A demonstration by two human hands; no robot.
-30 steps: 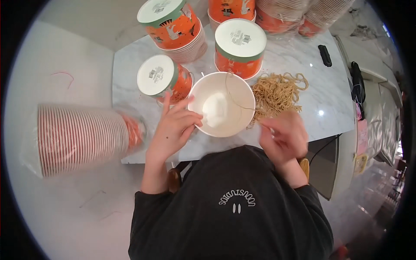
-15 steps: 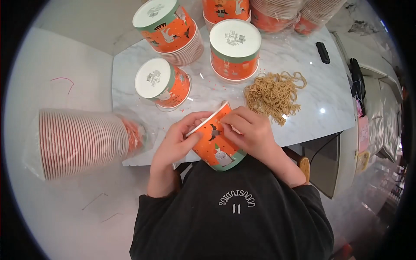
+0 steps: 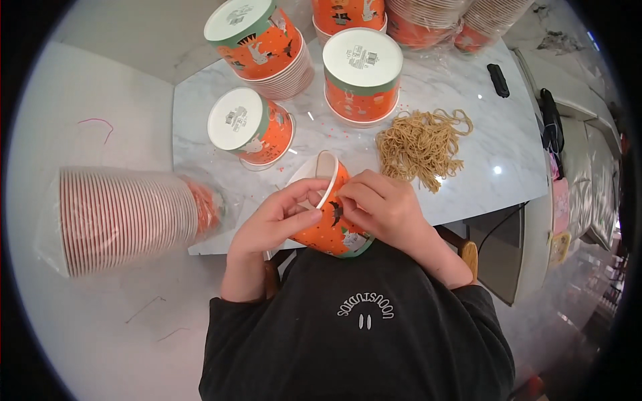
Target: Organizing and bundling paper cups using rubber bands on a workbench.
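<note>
Close against my shirt is an orange paper bucket [image 3: 319,235] with a green base band, a white rim and printed bats and animals. It is tilted, and its mouth faces up and to the left. My left hand [image 3: 271,217] grips the rim, fingers inside and thumb on the outer wall. At the right side of the wall, just below the rim, the fingers of my right hand [image 3: 388,204] are pinched together. What they hold, if anything, is too small to make out. Beyond the right hand lies a loose heap of tan twine [image 3: 426,148].
Upside-down orange buckets stand at the back: a single one [image 3: 271,137], a stack [image 3: 267,60] and another [image 3: 361,83]. Plastic-wrapped bucket stacks lie at left [image 3: 130,220] and far right [image 3: 431,23]. A black object [image 3: 498,81] sits on the marble table [image 3: 481,144].
The bucket has turned in my hands, so its mouth now shows more. My left hand has shifted slightly along with it; my right hand stays pinched at the wall.
</note>
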